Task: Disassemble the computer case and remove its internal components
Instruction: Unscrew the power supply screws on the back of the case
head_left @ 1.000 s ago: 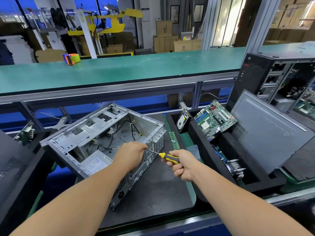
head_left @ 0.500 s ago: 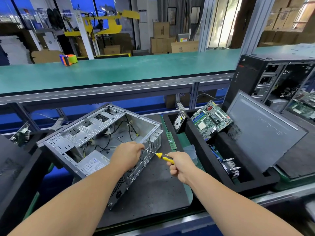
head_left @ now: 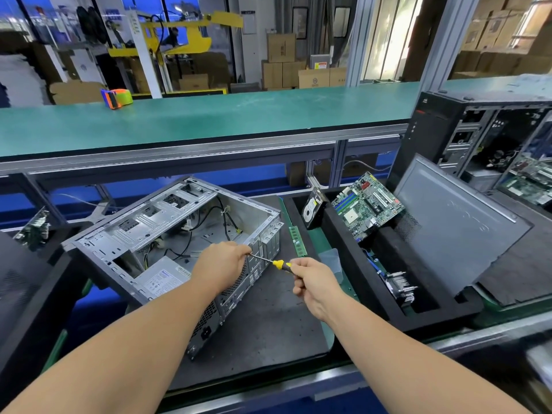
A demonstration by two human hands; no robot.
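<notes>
An open grey computer case (head_left: pixel 167 222) lies on its side on a black mat (head_left: pixel 268 330), with loose cables and a power supply (head_left: pixel 162 279) inside. My left hand (head_left: pixel 221 265) rests on the case's rear top edge, fingers curled over the rim. My right hand (head_left: pixel 313 279) grips a screwdriver (head_left: pixel 276 263) with a yellow and black handle. Its shaft points left, and the tip is hidden under my left fingers at the rear panel.
A RAM stick (head_left: pixel 297 241) lies right of the case. The black foam tray (head_left: pixel 370 282) holds a hard drive (head_left: pixel 312 210), a motherboard (head_left: pixel 367 206), a heatsink (head_left: pixel 400 286) and a grey side panel (head_left: pixel 454 228). Another open tower (head_left: pixel 478 138) stands far right. A green conveyor (head_left: pixel 209 121) runs behind.
Both hands stay at the case's rear edge with the screwdriver held there. Only the camera has shifted a little, so the scene slides slightly left.
</notes>
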